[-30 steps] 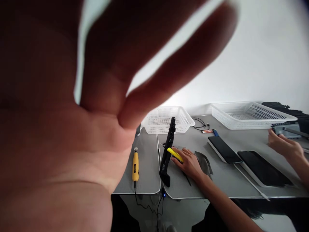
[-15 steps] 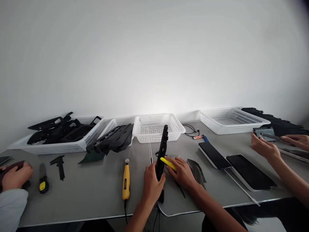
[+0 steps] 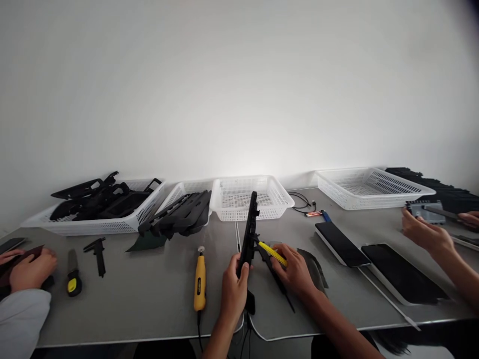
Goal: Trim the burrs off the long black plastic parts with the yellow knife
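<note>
My left hand [image 3: 234,286] grips the lower end of a long black plastic part [image 3: 250,229], which stands nearly upright with its notched edge to the right. In my right hand [image 3: 295,269] is a tool with a yellow ribbed handle [image 3: 273,253]. Its tip points up and left at the notched edge and seems to touch it. Beneath that hand lie a thin dark tool [image 3: 285,294] and a dark grey cloth [image 3: 314,269]. A yellow corded rotary tool [image 3: 200,284] rests on the table left of my left hand.
White baskets [image 3: 251,218] line the wall, some with black parts [image 3: 183,214]. Calipers [image 3: 99,257] and a knife [image 3: 74,279] lie left. Two dark-topped slabs [image 3: 342,244] lie right. Co-workers' hands [image 3: 33,271] [image 3: 430,237] work at both sides.
The yellow-handled tool and my right hand have shifted right and slightly down from the black part. The whole view has moved a little, so the table's things appear further right.
</note>
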A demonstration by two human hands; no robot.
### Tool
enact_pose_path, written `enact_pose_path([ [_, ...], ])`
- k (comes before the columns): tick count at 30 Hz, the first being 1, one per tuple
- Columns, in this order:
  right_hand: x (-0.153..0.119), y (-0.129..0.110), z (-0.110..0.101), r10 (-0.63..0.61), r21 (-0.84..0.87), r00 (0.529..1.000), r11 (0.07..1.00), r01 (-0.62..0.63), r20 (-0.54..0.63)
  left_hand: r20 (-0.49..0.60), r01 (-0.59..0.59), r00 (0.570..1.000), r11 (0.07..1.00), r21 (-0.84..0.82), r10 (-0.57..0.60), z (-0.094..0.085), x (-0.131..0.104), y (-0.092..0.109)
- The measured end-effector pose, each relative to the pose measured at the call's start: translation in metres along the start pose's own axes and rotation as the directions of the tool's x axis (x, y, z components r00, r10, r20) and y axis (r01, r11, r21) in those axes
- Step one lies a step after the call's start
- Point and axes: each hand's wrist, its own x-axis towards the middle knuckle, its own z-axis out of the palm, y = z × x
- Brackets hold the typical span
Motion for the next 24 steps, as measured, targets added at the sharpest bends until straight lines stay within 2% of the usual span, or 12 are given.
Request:
enact_pose_path([
  [4,0.002,0.001,0.001,0.046,0.031,0.999,0.998,-0.046,-0.019,-0.005,-0.001,1.0,1.0,-0.011,0.001,-0.002,0.0,-0.004],
  [11,0.001,0.002,0.002,0.059,0.049,0.997,0.997,-0.062,0.053,-0.011,0.002,1.0,1.0,-0.015,-0.002,-0.001,0.0,-0.005],
  [15,0.0,0.002,0.002,0.083,0.035,0.996,0.996,-0.084,0.025,0.018,0.041,0.999,0.998,-0.057,-0.041,-0.002,-0.003,0.002],
  [19,0.0,0.005,0.003,0.121,0.018,0.993,0.993,-0.121,-0.017,0.047,0.022,0.999,0.999,-0.037,-0.021,-0.003,-0.005,0.009],
  [24,0.001,0.01,0.008,0.176,0.004,0.982,0.984,-0.176,-0.072,0.101,0.021,0.995,0.999,-0.05,-0.016,-0.004,-0.006,0.006],
])
